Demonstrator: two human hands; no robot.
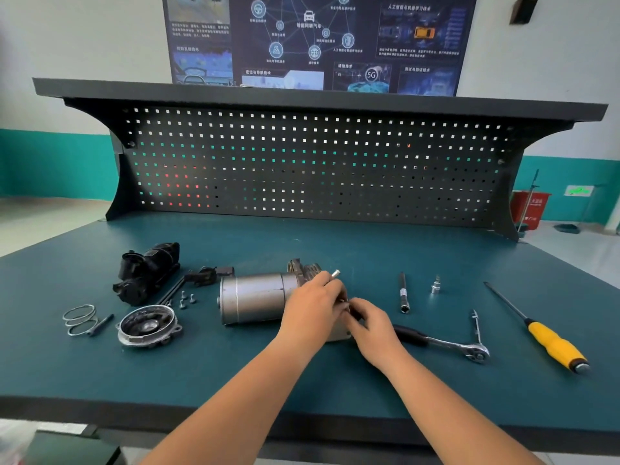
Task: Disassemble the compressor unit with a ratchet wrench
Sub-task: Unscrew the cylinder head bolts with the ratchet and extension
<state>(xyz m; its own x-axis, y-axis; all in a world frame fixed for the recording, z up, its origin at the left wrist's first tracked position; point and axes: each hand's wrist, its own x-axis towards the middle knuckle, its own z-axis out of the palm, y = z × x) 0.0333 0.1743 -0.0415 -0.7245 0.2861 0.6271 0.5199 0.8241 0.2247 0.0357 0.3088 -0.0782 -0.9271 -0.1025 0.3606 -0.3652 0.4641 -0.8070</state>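
The compressor unit (258,297), a grey metal cylinder with a finned head at its right end, lies on its side mid-bench. My left hand (310,308) rests over its right end, fingers curled on the body. My right hand (370,325) pinches a small part at that same end; what it pinches is hidden by the fingers. A short silver stub (335,272) pokes out above my left hand. The ratchet wrench (446,344) lies on the bench just right of my right hand, black grip toward me, held by neither hand.
Removed parts sit at left: a black housing (147,271), a round cover (149,325), spring rings (80,318), small screws (186,298). At right lie an extension bar (403,292), a socket (435,286), a small bit (476,327) and a yellow-handled screwdriver (543,335). A pegboard (302,162) closes the back.
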